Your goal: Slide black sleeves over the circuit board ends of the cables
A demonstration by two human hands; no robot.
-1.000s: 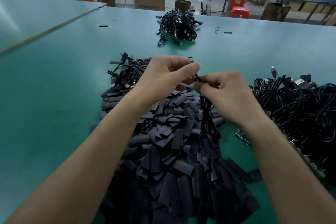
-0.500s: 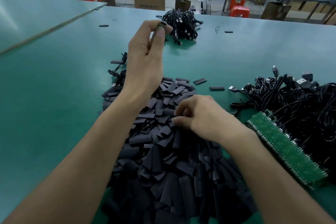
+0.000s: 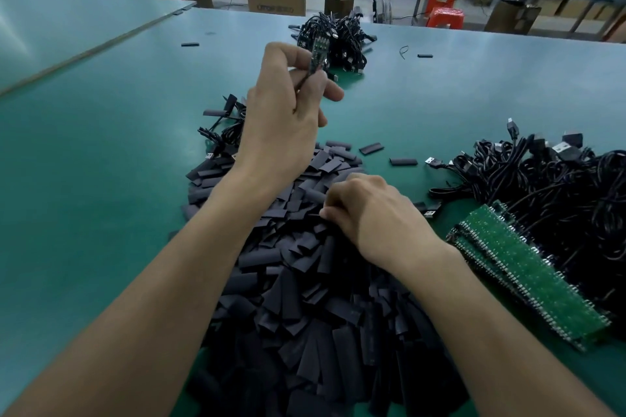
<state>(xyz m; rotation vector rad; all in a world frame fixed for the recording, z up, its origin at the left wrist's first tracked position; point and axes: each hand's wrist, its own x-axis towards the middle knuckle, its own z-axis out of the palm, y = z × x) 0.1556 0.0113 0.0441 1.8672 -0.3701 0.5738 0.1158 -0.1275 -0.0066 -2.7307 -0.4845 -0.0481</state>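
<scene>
Pinching one cable (image 3: 317, 49), left hand (image 3: 284, 122)

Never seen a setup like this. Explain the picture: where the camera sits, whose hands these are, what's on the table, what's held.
No machine here: a person works with bare hands, filmed by a head-worn camera looking down. The left hand pinches a cable whose small circuit board sticks up, bare. The right hand digs curled fingers into the pile of black sleeves on the green table; whether it grips one is hidden. At right lie tangled cables and green board strips.
</scene>
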